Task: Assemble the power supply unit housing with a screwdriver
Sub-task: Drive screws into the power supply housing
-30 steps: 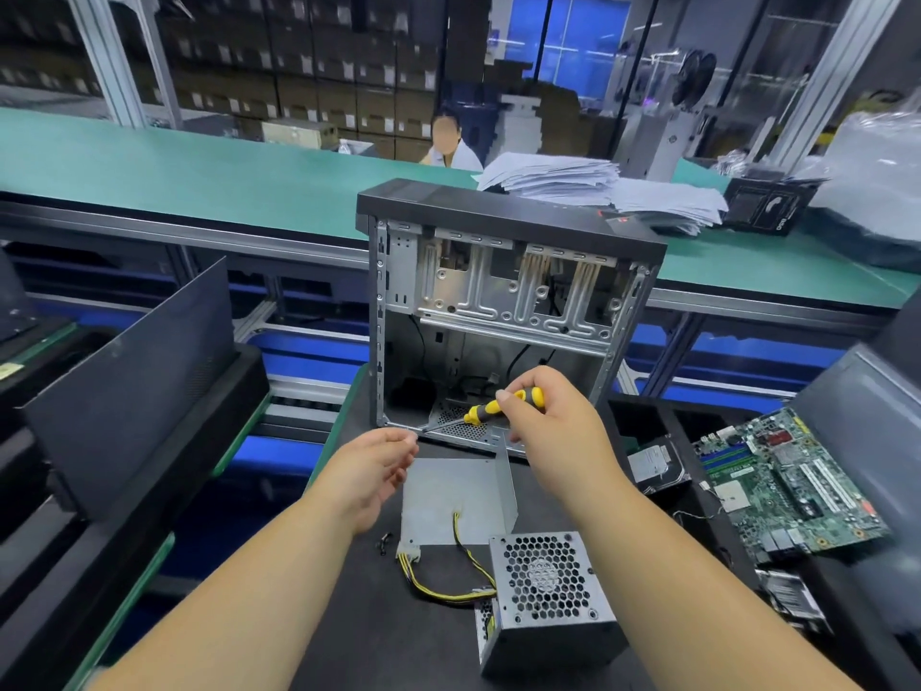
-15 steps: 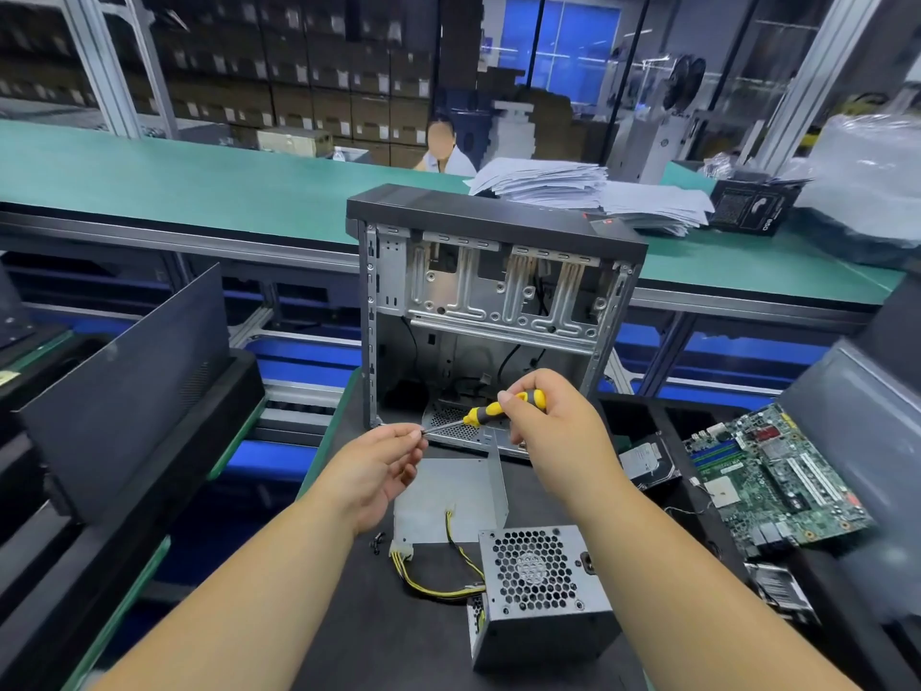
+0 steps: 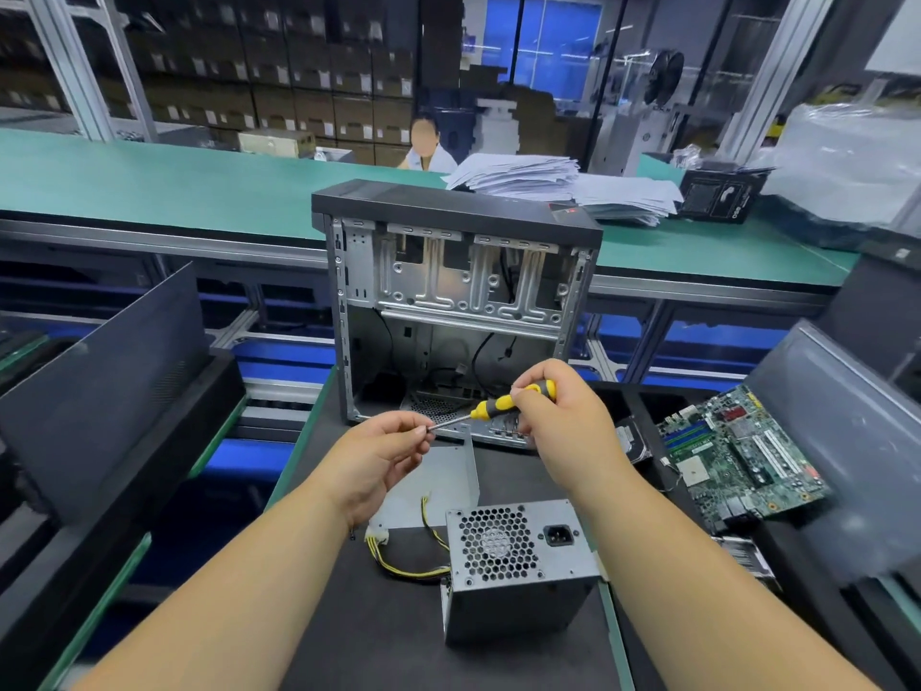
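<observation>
My right hand point(image 3: 563, 421) grips the yellow and black handle of a screwdriver point(image 3: 491, 405), held level above the bench. My left hand point(image 3: 383, 453) pinches at the tip of its metal shaft; whether a screw sits there is too small to tell. Below them the grey power supply unit point(image 3: 518, 566) stands on the black mat, its honeycomb fan grille and socket facing me, yellow and black cables point(image 3: 398, 566) trailing to its left. A flat grey housing cover plate point(image 3: 438, 486) lies behind it. An open computer case point(image 3: 458, 311) stands upright beyond.
A green motherboard point(image 3: 737, 456) lies at the right beside a grey panel point(image 3: 847, 451). A dark side panel point(image 3: 104, 386) leans at the left. Paper stacks point(image 3: 548, 184) sit on the green bench behind, where a person sits. Small black screws point(image 3: 353, 533) lie by my left wrist.
My left hand rose and closed its fingertips on the screwdriver tip. The right hand kept its hold on the handle; the view tilted so the power supply shows more fully.
</observation>
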Motion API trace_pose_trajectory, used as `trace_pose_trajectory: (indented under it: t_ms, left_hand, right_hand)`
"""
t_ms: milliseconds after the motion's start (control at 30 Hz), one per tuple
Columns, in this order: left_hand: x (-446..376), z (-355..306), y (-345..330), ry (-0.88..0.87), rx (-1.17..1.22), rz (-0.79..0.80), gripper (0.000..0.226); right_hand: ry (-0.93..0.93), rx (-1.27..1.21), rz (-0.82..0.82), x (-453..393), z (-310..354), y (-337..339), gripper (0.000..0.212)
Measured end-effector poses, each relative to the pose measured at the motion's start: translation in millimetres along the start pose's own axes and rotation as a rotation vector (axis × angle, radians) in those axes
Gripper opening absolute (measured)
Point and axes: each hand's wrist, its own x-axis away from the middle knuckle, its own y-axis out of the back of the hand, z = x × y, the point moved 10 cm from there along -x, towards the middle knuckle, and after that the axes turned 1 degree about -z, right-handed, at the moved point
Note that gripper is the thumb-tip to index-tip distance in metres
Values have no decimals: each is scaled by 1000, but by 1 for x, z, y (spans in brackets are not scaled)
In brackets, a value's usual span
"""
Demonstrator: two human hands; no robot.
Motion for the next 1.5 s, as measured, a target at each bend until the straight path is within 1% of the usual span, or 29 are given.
trace_pose_trajectory:
  t_ms: [133,233,300,333,400,433,467,500,567,667,733,867,1000,1200,1333,1367,1433,1500]
  left_hand:
    - [3,4,-16,-9,-29,15,16]
    - [9,9,-29,-12,8,36,14]
    - [11,16,-31,-3,20,3,22]
    - [12,21,-28,6,-33,-42,26]
    - [17,33,-16,49,-298,-162,29]
    - [19,40,-11,93,-451,-199,26]
    - [22,50,-9,154,-566,-204,19]
    - [26,61,-10,224,-623,-186,15]
    - [33,81,-13,339,-672,-155,21]
    - [43,92,-14,413,-663,-190,35]
    - [49,91,-15,414,-620,-232,38]
    - [57,86,-15,409,-638,-278,37]
    - [64,72,-21,328,-687,-323,25]
    - [65,71,-20,319,-704,-336,24]
    - [65,68,-20,311,-737,-339,25]
    - [65,68,-21,318,-776,-330,25]
    - [65,66,-23,319,-946,-304,25]
    - [68,56,-25,243,-1103,-345,23]
  right_hand:
    - [3,30,-18,6,-6,17,16]
    - [-6,21,-19,11,-14,28,14]
    - [-10,27,-32,15,-18,37,13]
    - [-7,31,-41,17,-20,43,12]
    - [7,37,-53,20,-22,54,10]
    - [17,53,-55,22,-23,59,10]
    - [32,79,-56,23,-23,63,10]
    - [50,107,-56,25,-22,68,11]
    - [74,152,-47,30,-21,73,12]
    - [71,190,-20,37,-25,78,10]
    - [64,218,-15,39,-29,81,9]
    - [78,281,2,44,-30,87,9]
    - [98,339,-7,45,-27,93,10]
    - [112,360,36,51,-23,93,10]
    - [111,428,59,54,-24,91,9]
    - [107,435,69,54,-24,90,9]
    - [99,430,90,55,-25,86,10]
    - [91,434,106,55,-25,82,9]
